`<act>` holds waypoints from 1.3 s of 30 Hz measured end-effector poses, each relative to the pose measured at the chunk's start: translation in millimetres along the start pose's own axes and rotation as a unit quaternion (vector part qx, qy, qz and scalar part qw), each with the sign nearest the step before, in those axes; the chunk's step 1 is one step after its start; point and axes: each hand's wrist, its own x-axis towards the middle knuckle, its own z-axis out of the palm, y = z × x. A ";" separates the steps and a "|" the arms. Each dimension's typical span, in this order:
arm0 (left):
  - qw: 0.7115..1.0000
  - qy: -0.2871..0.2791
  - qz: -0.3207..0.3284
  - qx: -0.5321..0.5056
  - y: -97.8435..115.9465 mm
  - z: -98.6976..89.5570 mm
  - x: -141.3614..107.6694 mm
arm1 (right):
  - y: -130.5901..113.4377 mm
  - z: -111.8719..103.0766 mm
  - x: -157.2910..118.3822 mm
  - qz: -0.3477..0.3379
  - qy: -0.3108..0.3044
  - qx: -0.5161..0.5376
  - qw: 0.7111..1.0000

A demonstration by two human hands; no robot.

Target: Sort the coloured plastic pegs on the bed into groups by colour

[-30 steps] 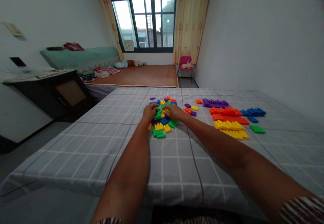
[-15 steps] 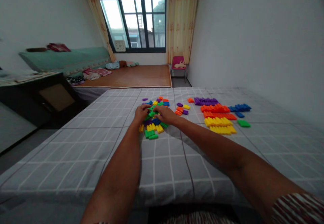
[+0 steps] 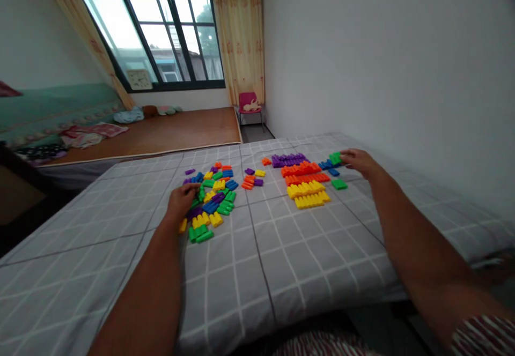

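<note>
So the right hand (image 3: 360, 162) has its grip pinched on a green block (image 3: 335, 158) toward the counter's (image 3: 225, 281) far right corner, just beside the blue blocks (image 3: 325, 164) and beyond a loose green block (image 3: 339, 184). Left hand (image 3: 183, 200) is on the left side of the mixed pile (image 3: 219, 185), fingers curled at some green pieces, can't tell if that grip is holding one. Between the hands, going from the far edge toward the near edge, you've got purple (image 3: 288, 160), orange (image 3: 301, 169) and yellow rows (image 3: 306, 189)
</note>
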 end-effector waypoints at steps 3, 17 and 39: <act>0.999 -0.015 0.020 0.023 1.4 -2.8 -0.8 | 30.0 -20.3 -12.4 0.034 0.000 -0.019 0.999; 0.998 -0.021 0.004 0.063 13.2 -9.5 -5.3 | 93.2 -22.3 17.9 0.004 -0.085 -0.202 0.976; 0.986 0.010 0.089 0.143 49.9 -21.3 12.9 | 64.4 7.9 8.6 -0.146 -0.241 -0.213 0.936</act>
